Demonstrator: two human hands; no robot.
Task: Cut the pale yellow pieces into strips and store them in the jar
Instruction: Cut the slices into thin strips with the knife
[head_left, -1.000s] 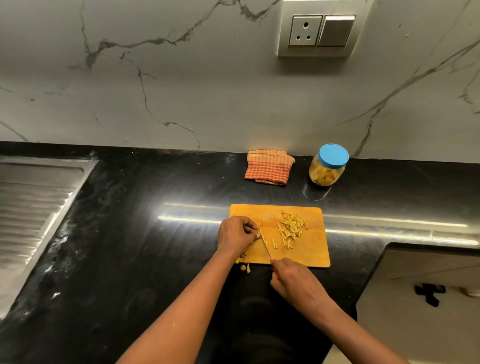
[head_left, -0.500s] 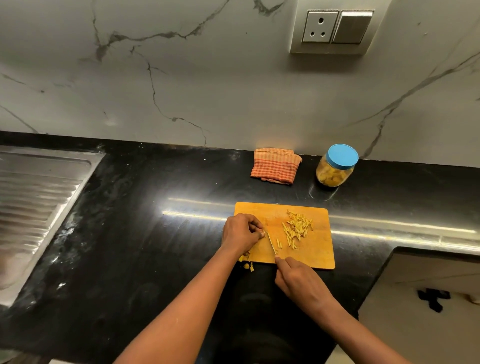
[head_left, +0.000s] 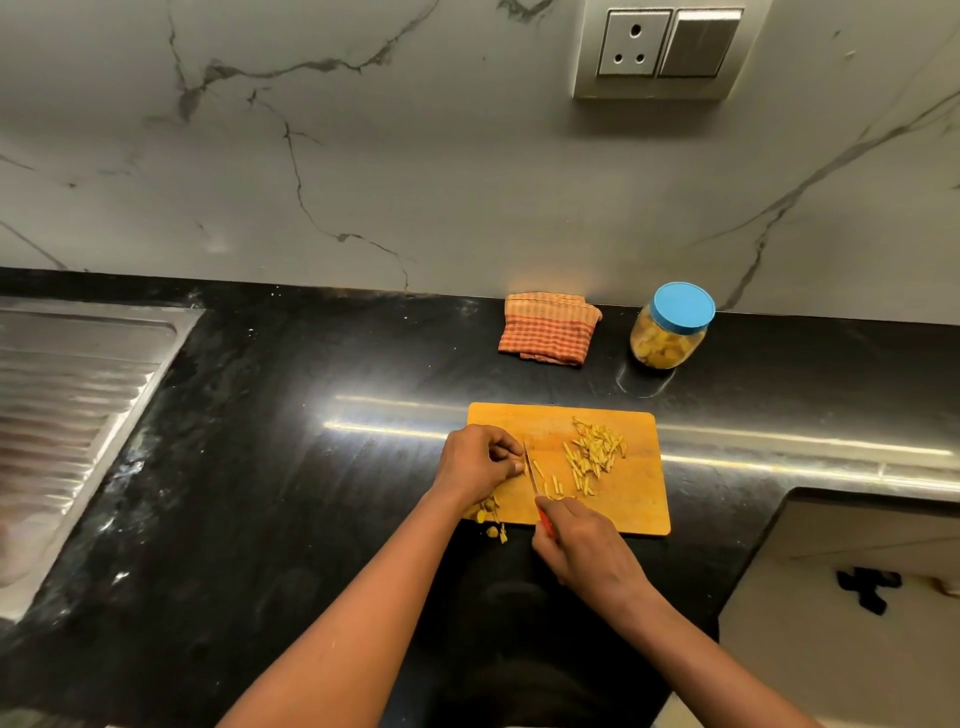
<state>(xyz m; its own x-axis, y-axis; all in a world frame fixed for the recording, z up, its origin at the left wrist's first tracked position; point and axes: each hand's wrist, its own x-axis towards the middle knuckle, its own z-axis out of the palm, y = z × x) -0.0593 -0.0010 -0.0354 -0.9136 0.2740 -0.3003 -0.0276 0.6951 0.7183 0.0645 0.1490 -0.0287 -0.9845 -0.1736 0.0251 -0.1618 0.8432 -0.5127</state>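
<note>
Board (head_left: 640, 501): more strips (head_left: 592, 457) now; knife (head_left: 531, 472) in R hand (head_left: 582, 551), piece (head_left: 523, 462) in L hand (head_left: 475, 462)

On the black desk (head_left: 311, 493), the left hand (head_left: 480, 460) curls over a mostly hidden pale yellow piece (head_left: 521, 461) on the wooden cutting board (head_left: 636, 506), the right hand (head_left: 584, 553) grips a knife (head_left: 531, 472) just beside it, cut strips (head_left: 595, 454) lie heaped to the right, and a blue-lidded jar (head_left: 669, 335) and folded checked cloth (head_left: 548, 330) stand behind.
</note>
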